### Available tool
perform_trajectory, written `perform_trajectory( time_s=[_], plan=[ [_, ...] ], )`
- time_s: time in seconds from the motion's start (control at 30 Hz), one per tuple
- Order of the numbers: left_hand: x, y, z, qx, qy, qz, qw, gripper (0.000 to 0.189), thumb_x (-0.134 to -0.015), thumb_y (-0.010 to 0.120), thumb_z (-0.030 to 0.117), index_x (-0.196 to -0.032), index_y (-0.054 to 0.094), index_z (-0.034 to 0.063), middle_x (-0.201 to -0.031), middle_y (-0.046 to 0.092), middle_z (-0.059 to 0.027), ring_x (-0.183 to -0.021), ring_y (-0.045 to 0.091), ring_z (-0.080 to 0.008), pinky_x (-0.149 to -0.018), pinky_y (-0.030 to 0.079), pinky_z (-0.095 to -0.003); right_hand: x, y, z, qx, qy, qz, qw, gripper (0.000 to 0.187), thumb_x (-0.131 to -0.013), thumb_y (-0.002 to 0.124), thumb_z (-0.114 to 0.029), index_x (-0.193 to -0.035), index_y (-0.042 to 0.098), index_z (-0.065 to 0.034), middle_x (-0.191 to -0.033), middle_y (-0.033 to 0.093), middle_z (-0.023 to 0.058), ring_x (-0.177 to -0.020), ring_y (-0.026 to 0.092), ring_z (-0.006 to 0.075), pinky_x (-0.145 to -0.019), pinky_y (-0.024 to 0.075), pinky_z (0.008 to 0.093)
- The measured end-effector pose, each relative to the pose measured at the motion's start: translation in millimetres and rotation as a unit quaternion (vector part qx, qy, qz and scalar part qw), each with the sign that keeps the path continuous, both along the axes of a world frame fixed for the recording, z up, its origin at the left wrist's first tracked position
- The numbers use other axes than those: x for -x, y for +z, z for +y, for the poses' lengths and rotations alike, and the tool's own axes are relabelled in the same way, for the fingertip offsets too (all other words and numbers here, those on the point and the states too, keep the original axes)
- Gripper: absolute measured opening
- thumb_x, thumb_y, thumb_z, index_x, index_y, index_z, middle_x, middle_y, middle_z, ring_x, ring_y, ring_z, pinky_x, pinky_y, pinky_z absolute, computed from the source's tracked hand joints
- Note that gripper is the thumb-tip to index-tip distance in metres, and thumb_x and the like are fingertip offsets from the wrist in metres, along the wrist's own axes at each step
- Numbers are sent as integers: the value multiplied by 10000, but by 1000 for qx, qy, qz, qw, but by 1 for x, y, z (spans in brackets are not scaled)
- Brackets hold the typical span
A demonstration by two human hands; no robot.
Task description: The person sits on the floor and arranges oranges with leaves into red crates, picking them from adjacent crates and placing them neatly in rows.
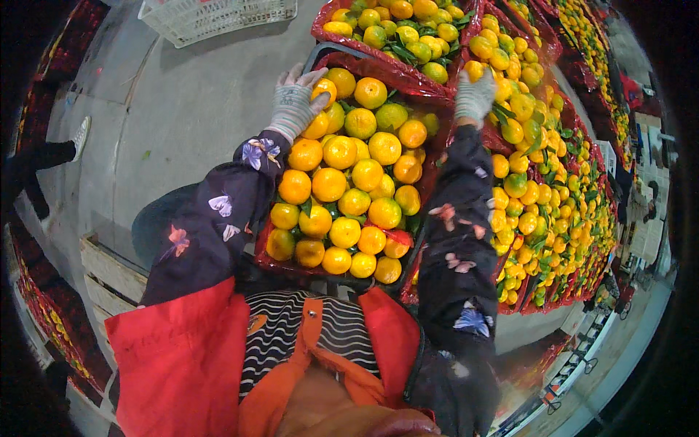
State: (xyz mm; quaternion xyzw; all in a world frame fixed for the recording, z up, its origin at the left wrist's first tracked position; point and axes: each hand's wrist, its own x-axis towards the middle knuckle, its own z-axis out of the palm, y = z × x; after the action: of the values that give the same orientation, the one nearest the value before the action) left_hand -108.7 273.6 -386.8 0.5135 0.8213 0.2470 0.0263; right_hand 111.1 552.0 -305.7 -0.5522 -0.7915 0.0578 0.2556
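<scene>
A dark plastic crate lined with red plastic film (262, 240) stands in front of me, filled with rows of yellow-orange mandarins (329, 184), some greenish, with a few leaves between them. My left hand (295, 101), in a striped knitted glove, rests at the crate's far left corner with its fingers around a mandarin (324, 93). My right hand (474, 98), gloved alike, reaches over the crate's right side to the neighbouring heap of mandarins (521, 106). Its fingertips touch fruit there; whether they grip one cannot be told.
Another red-lined crate of mandarins (407, 35) adjoins the far side. More mandarins (546, 218) spread along the right. A white plastic basket (218, 24) stands on the floor at the upper left, a wooden crate (112, 267) at the lower left. A person's shoe (81, 139) shows at the left.
</scene>
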Motion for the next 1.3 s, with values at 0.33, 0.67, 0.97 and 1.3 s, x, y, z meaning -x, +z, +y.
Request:
perform_trajectory(
  time_s=[0.33,0.67,0.97,1.3],
  plan=[
    [-2,-4,2,-61,13,-25,998,457,-857,569,273,-1312,554,231,-1279,579,-4,-1255,443,-306,-1052,316,-516,-24,7,0,55,108,194,973,520,-790,703,-163,-1261,535,-22,-1094,650,188,-994,620,310,-872,484,410],
    [-1,-2,1,-27,9,33,999,507,-848,580,310,-1346,512,243,-1261,578,4,-1254,453,-284,-1049,330,-516,146,-80,-122,461,121,201,856,601,-801,712,-362,-1245,534,2,-1181,608,217,-1015,621,320,-884,489,376],
    [4,-22,11,-28,12,51,998,534,-836,582,255,-1359,485,205,-1254,559,-69,-1218,462,-326,-985,368,-535,160,-99,-105,326,164,10,931,539,-856,607,-469,-1087,643,17,-940,691,197,-833,683,287,-734,520,383],
    [5,-15,8,-13,-8,26,1000,481,-867,535,256,-1345,511,208,-1273,559,-35,-1284,419,-303,-1017,352,-504,22,-10,-36,121,115,258,952,328,-798,632,-248,-1003,625,8,-961,649,204,-866,628,335,-735,477,431]
  ],
)
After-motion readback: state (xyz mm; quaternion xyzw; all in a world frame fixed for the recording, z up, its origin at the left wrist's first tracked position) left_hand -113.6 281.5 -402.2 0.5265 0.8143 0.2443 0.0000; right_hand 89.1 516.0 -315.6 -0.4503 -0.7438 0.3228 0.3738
